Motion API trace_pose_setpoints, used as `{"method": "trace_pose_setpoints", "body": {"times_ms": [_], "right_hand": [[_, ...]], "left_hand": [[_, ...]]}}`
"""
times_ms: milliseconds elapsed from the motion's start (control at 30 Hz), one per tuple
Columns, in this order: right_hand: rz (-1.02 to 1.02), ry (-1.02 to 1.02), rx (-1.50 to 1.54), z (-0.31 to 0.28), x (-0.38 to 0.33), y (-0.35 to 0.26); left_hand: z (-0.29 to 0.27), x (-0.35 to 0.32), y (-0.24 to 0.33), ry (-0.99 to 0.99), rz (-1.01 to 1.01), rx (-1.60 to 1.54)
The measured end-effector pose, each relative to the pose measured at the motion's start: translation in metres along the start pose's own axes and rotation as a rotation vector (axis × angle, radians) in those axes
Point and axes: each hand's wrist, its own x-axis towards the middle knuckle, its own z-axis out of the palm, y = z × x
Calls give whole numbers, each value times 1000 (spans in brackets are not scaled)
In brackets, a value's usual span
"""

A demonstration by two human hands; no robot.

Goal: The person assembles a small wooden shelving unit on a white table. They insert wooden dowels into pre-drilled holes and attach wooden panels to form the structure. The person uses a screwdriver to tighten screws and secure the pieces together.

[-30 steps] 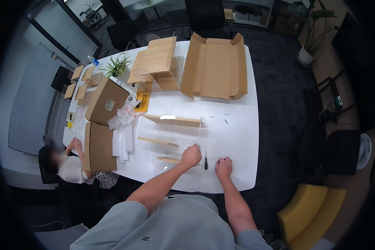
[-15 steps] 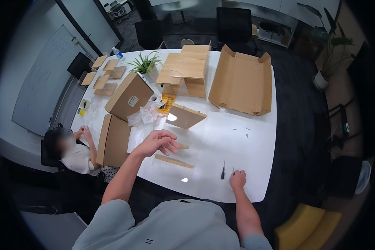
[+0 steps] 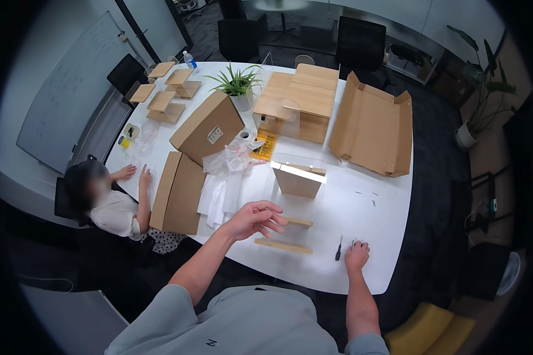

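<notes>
My left hand (image 3: 256, 218) hovers over the white table (image 3: 373, 225) with its fingers curled and apart, holding nothing. Just to its right lie two thin wooden strips (image 3: 283, 245), one short, one longer. A small wooden stand with a clear panel (image 3: 297, 178) sits beyond them. My right hand (image 3: 356, 255) rests flat near the table's front edge, over something small I cannot make out. A dark screwdriver (image 3: 339, 248) lies just left of that hand.
Crumpled clear plastic wrap (image 3: 231, 171) and a flat cardboard piece (image 3: 179, 193) lie to the left. An open cardboard box (image 3: 373, 125), a closed box (image 3: 207, 126), wooden shelves (image 3: 299, 100) and a potted plant (image 3: 238, 83) stand farther back. A seated person (image 3: 109, 204) works at the left edge.
My left hand has moved from beside the right hand leftward, then drawn back toward the wooden strips. My right hand has stayed by the screwdriver. The view has tilted.
</notes>
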Motion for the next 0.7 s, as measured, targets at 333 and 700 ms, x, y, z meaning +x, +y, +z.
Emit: {"method": "trace_pose_setpoints", "body": {"times_ms": [333,700], "right_hand": [[54,-127,-11,-1,-29,-50],[155,-98,195,-4,-18,-59]], "left_hand": [[19,2,1,86,-80,17],[22,1,6,258,-134,166]]}}
